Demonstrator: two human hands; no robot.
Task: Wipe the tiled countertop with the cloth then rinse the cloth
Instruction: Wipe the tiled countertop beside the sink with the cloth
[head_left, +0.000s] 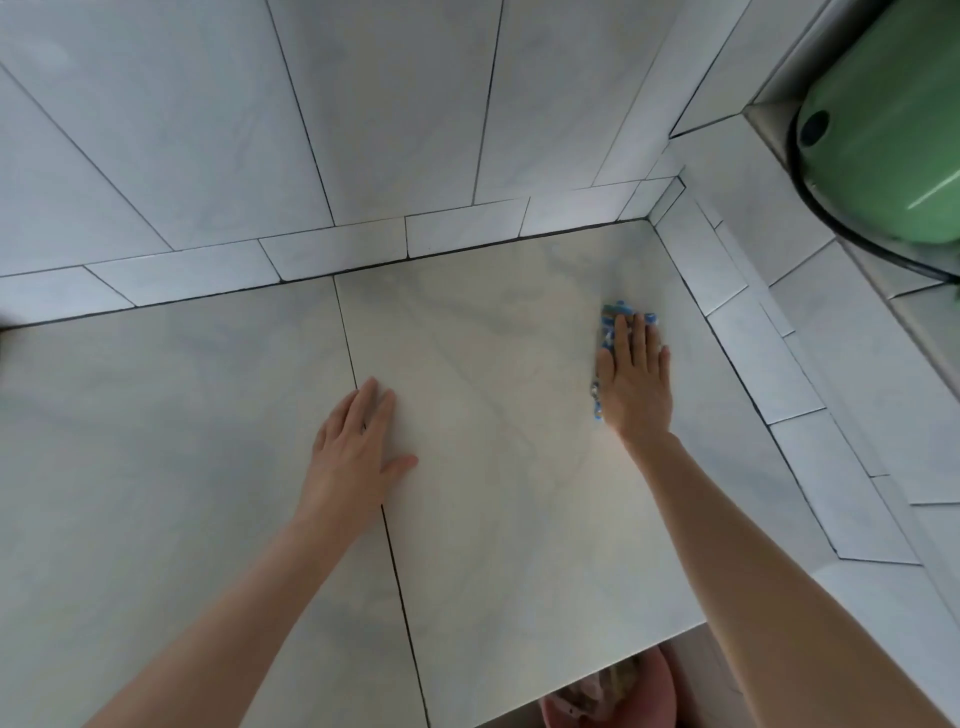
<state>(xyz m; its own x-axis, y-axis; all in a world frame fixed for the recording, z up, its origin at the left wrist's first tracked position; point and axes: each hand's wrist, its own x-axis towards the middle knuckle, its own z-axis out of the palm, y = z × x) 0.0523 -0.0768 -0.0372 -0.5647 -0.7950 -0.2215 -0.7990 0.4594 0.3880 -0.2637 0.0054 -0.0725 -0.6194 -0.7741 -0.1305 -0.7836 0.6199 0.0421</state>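
Both forearms reach over the near edge of the countertop (493, 493). Left hand (358, 447) lies flat and empty, fingers spread, on the grout line. Right hand (634, 379) presses flat on the blue cloth (613, 317) at the far right, near the side wall. Pressed flat rather than gripped, the cloth could slip out or miss the corner.

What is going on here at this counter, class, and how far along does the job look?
A person is wiping a tiled countertop. The right hand presses flat on a blue cloth near the back right corner, close to the tiled wall. The left hand rests palm down on the counter, empty, across a grout line. A green container sits on a ledge at the upper right. No tap or sink is in view, so rinsing has not begun.
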